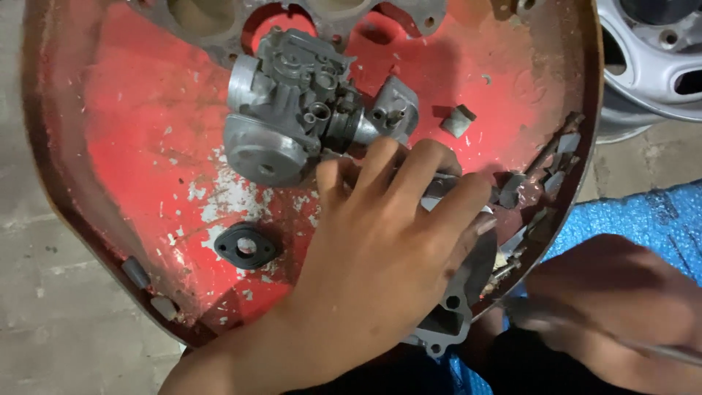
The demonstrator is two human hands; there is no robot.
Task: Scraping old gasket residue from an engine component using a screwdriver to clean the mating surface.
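My left hand (387,241) lies palm down in the middle of a worn red metal tray (139,110), fingers spread and curled over a grey metal casting (442,329) that sticks out under the palm at the tray's near edge. Just beyond the fingertips sits a grey carburettor body (292,110), apart from the hand. My right hand (614,307) is blurred at the lower right, off the tray, closed around a thin metal tool (658,350).
A black oval flange (246,246) lies left of my left hand. A small grey cap (457,121) and several small parts (556,161) lie by the tray's right rim. A silver wheel rim (651,66) stands top right, over blue sheeting (643,212) and concrete floor (44,314).
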